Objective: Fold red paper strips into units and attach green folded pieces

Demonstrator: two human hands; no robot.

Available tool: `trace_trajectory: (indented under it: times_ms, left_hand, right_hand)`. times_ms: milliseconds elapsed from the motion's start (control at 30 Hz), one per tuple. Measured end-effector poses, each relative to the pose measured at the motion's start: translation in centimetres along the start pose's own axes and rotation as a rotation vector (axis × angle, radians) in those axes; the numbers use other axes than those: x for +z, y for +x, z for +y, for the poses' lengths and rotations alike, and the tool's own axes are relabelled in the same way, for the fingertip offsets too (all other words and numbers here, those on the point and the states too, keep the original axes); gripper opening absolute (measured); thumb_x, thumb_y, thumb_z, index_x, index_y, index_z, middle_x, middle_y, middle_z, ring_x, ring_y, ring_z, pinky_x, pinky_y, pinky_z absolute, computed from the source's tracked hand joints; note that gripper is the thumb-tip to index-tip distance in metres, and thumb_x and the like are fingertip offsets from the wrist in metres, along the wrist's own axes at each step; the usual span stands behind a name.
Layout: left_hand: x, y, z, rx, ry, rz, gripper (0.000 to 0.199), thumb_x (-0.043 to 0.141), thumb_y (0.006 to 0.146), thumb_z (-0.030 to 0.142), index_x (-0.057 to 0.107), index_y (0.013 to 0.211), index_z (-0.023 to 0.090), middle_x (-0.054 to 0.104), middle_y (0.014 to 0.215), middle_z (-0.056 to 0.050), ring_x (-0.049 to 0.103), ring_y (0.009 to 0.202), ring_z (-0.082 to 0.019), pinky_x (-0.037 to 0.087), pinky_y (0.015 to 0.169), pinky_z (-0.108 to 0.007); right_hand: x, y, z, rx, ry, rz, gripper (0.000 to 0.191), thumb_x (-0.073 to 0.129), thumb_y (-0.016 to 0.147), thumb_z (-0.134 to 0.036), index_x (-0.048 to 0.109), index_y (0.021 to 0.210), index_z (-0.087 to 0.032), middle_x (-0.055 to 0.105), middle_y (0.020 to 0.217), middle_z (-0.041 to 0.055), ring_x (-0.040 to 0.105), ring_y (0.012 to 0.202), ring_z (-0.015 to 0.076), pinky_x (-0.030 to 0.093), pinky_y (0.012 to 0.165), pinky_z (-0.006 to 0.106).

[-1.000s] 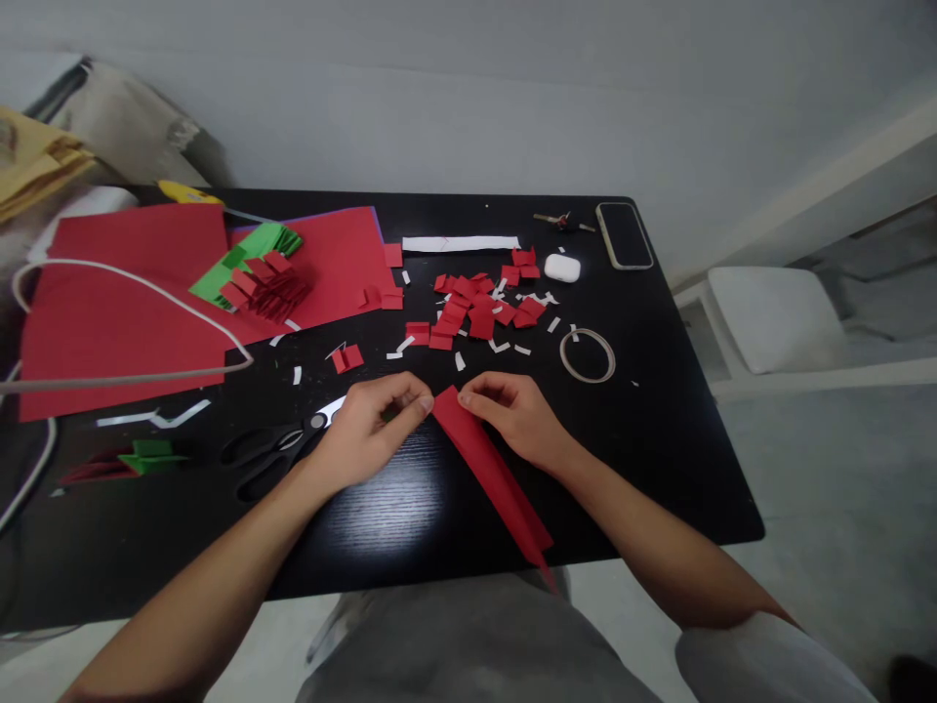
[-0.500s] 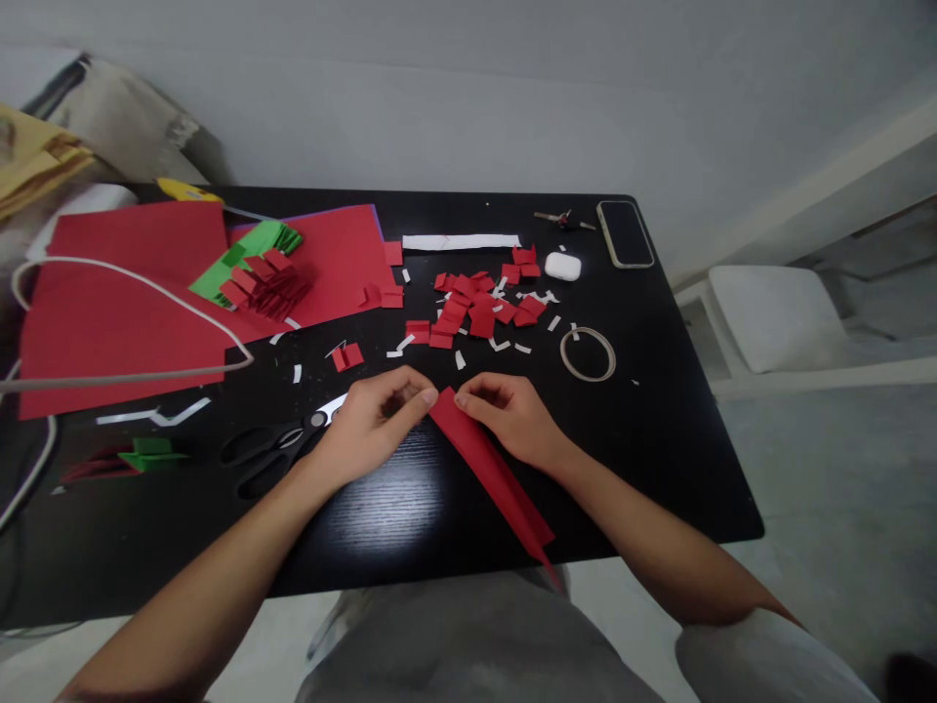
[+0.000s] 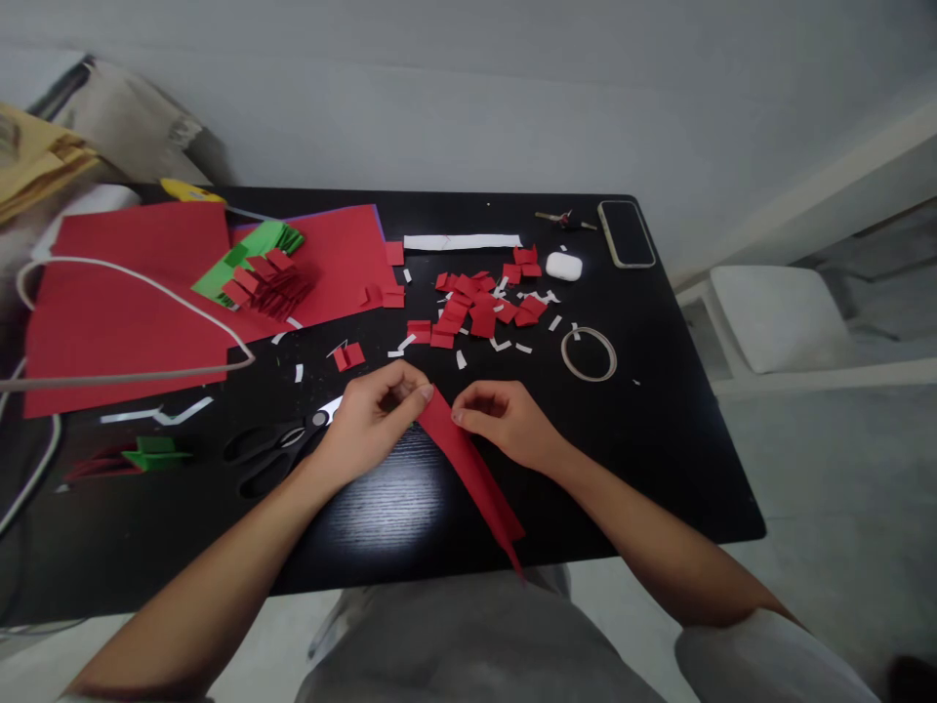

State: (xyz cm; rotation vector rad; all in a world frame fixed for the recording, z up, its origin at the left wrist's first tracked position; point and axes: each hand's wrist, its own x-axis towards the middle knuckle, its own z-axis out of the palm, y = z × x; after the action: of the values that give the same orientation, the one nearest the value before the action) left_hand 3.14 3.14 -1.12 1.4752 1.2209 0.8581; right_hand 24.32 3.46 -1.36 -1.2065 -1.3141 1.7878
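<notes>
The left hand point(image 3: 370, 415) pinches the top corner of a long red paper strip point(image 3: 472, 469). The right hand point(image 3: 505, 420) has its thumb and finger pinched on the strip's edge, just beside. The strip slants down over the worktop point(image 3: 659, 469) toward the person. It looks folded along its length, but it is one long piece, so I think it is only partly done. Scissors point(image 3: 320, 419) lie near the left hand. Farther out, many little folded red pieces point(image 3: 483, 317) look finished, with white paper bits point(image 3: 461, 359) around them. A green folded stack point(image 3: 234, 266) looks made too. The big red sheet point(image 3: 132, 312) seems unused.
</notes>
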Motion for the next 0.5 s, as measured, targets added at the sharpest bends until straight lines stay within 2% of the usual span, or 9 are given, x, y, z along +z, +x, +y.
trace_trajectory:
  times_ms: [167, 267, 367, 500]
  left_hand:
    - [-0.1, 0.04, 0.12, 0.019, -0.015, 0.022, 0.022, 0.066, 0.096, 0.037, 0.066, 0.087, 0.018, 0.054, 0.069, 0.003, 0.047, 0.061, -0.01, 0.038, 0.058, -0.023]
    - [-0.18, -0.04, 0.12, 0.01, -0.02, 0.021, 0.022, 0.066, 0.096, 0.038, 0.065, 0.087, 0.018, 0.054, 0.068, 0.003, 0.047, 0.06, -0.01, 0.038, 0.057, -0.022]
    - [-0.2, -0.06, 0.12, -0.015, -0.015, 0.009, 0.023, 0.065, 0.097, 0.039, 0.065, 0.087, 0.018, 0.052, 0.067, 0.004, 0.046, 0.059, -0.01, 0.037, 0.056, -0.022]
    - [-0.01, -0.06, 0.18, -0.042, 0.022, -0.042, 0.024, 0.065, 0.098, 0.042, 0.067, 0.094, 0.019, 0.054, 0.066, 0.005, 0.05, 0.059, -0.01, 0.04, 0.056, -0.022]
  right_hand:
    - [0.41, -0.28, 0.02, 0.041, 0.083, -0.045, 0.022, 0.079, 0.081, -0.038, 0.078, 0.091, -0.018, 0.077, 0.085, 0.0019, 0.068, 0.076, 0.0154, 0.053, 0.074, 0.03]
    - [0.51, -0.37, 0.09, 0.053, 0.062, -0.046, 0.022, 0.078, 0.083, -0.038, 0.079, 0.091, -0.018, 0.077, 0.083, 0.0022, 0.068, 0.072, 0.015, 0.052, 0.07, 0.028]
    - [0.49, -0.35, 0.23, 0.027, 0.039, -0.026, 0.02, 0.078, 0.084, -0.037, 0.079, 0.088, -0.018, 0.077, 0.08, 0.0017, 0.067, 0.07, 0.0143, 0.051, 0.067, 0.027]
    - [0.57, -0.31, 0.35, -0.048, -0.018, 0.003, 0.016, 0.075, 0.085, -0.033, 0.079, 0.088, -0.018, 0.077, 0.082, 0.0014, 0.067, 0.072, 0.0142, 0.052, 0.071, 0.028]
